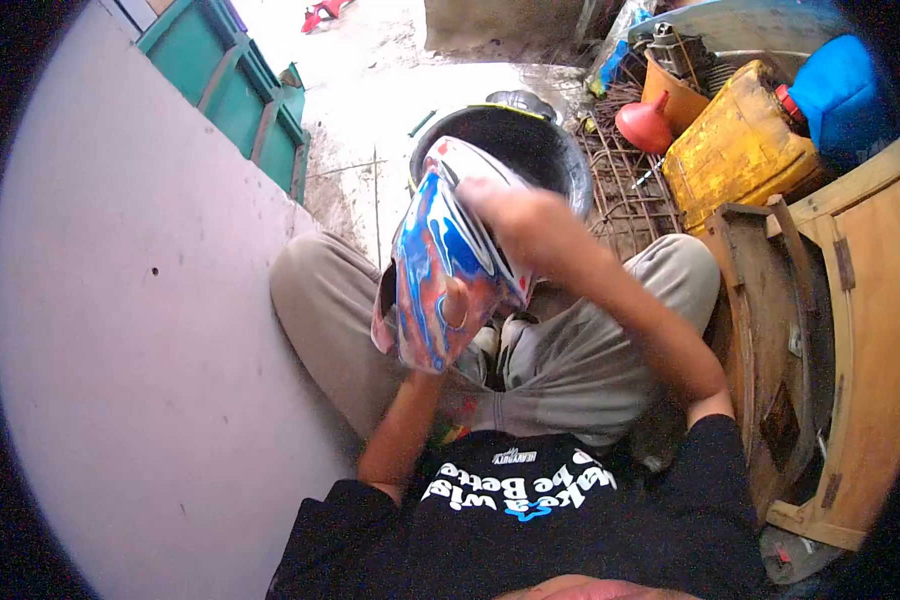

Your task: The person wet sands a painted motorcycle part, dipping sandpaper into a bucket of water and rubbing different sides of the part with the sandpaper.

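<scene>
A motocross-style helmet [448, 250], its blue, white and red paint patchy and worn, is held tilted above my lap. My left hand [455, 302] grips it from below and inside; only the thumb shows, through an opening in the shell, and the other fingers are hidden. Against the helmet's upper right side, my right hand [520, 222] is pressed with bent, closed fingers. Motion blurs it, and whatever may lie under the fingertips cannot be made out. Just beyond the helmet stands a black basin [570, 165], partly covered by it.
A pale wall [140, 300] rises close on my left, with a green door [225, 85] ahead. To the right are a red funnel [643, 122], a yellow jerrycan [735, 145], a blue container [850, 95], a rusty metal grid [625, 185] and wooden furniture [860, 350].
</scene>
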Demonstrator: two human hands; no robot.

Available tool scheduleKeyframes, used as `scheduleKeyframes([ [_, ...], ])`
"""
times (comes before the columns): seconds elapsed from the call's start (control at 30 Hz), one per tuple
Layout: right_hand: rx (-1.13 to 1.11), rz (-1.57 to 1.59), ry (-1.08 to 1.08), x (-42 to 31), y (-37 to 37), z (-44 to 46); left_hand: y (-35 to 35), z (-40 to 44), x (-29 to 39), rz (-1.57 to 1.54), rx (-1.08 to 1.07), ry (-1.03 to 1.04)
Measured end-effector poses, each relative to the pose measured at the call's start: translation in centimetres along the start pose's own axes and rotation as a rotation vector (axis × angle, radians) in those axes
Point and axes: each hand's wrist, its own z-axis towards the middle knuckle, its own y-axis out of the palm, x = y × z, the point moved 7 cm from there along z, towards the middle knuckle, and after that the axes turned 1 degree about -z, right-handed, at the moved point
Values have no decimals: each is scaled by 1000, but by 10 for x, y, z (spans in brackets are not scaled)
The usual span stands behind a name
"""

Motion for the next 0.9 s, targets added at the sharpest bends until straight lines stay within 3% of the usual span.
scheduleKeyframes([
  [0.07, 196, 59, -276, -45, -1, -18, -2, 0, 2, 5, 4, -2],
  [0.1, 148, 103, -248, -42, -5, -15, -2, -1, 3, 9, 3, -5],
  [0.13, 215, -35, -178, -22, -5, -9, -1, -1, 2, 10, 3, -7],
  [0.2, -23, -1, 203, 33, 0, 5, 0, -2, 0, 11, 2, -13],
  [0.23, -40, -29, 117, 25, 1, 6, 0, -1, 0, 11, -2, -16],
  [0.33, 232, 51, -248, -47, -4, -20, 2, -1, -1, 1, -6, -11],
  [0.37, 196, 64, -258, -44, -3, -21, 1, -1, -2, 4, -5, -11],
  [0.47, 13, 11, 262, 35, 2, -7, 2, -2, -3, 8, -1, -11],
  [0.6, 219, 42, -226, -53, 1, -33, -2, 6, -2, 15, 23, 10],
  [0.63, 183, 69, -238, -54, -5, -34, -4, 8, 0, 22, 28, 14],
  [0.67, 20, 39, -43, -30, 0, -32, -5, 8, 0, 31, 37, 16],
  [0.73, 118, 9, 190, 15, 0, -29, -4, 8, -1, 46, 52, 21],
  [0.87, 208, 47, -176, -70, 2, -51, -15, 4, -2, 117, 134, 34],
  [0.9, 208, 37, -175, -68, -4, -50, -18, 4, -3, 145, 160, 42],
])
